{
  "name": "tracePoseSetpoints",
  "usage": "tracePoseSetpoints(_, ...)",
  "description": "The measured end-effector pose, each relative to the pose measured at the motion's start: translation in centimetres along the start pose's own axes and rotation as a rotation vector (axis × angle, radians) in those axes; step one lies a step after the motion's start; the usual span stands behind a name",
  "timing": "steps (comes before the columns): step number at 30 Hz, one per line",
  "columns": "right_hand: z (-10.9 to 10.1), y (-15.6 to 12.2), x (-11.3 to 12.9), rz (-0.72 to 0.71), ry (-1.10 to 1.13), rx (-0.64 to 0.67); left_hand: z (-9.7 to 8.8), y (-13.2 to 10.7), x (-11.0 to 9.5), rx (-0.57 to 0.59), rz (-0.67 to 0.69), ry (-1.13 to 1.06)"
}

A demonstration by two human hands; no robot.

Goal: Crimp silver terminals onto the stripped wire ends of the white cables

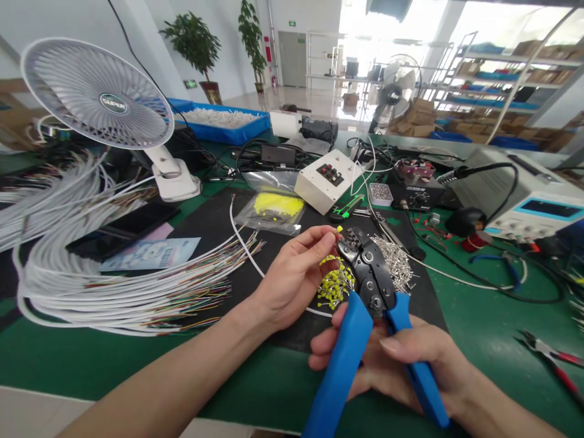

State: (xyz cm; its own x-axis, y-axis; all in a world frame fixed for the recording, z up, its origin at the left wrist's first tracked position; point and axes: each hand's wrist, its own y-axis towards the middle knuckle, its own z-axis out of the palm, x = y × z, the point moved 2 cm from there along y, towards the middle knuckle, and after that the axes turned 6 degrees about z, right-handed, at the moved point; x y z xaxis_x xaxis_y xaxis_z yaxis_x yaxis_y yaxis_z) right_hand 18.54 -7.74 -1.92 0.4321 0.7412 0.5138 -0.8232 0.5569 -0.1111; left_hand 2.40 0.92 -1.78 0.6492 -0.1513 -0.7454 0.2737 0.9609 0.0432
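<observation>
My right hand [410, 359] is wrapped around the blue handles of a crimping tool [371, 277], which are spread apart. Its black metal jaws point up and away from me. With thumb and forefinger pinched, my left hand [298, 267] holds a small yellow-ended terminal [339, 229] right at those jaws; the fingers hide most of it. Beneath the left hand and the tool lies a pile of yellow-collared terminals [335, 286]. Right of the jaws is a heap of bare silver terminals [396, 263]. A white cable [249, 246] passes behind my left wrist.
Bundled white cables [150, 298] with stripped coloured ends cover the left side, beside a phone [123, 230] and a fan [104, 97]. A bag of yellow sleeves [276, 207], a switch box [328, 179] and a power supply [529, 194] stand beyond. Red-handled cutters [552, 356] lie right.
</observation>
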Motion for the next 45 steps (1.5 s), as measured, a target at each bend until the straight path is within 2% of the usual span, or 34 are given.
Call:
tracePoseSetpoints(6,-0.4,0.0,0.1,0.001,0.038,-0.009,0.1,0.0,0.0,0.002,-0.03,0.042)
tracePoseSetpoints(21,0.0,-0.1,0.3,0.049,0.03,-0.04,0.0,-0.4,0.6,0.025,-0.11,0.02)
tracePoseSetpoints(32,0.0,0.0,0.1,0.052,0.045,-0.057,0.3,-0.6,0.8,-0.01,-0.015,0.037)
tracePoseSetpoints(45,0.2,0.0,0.1,0.054,0.041,-0.075,0.4,-0.7,1.0,-0.01,-0.048,-0.005)
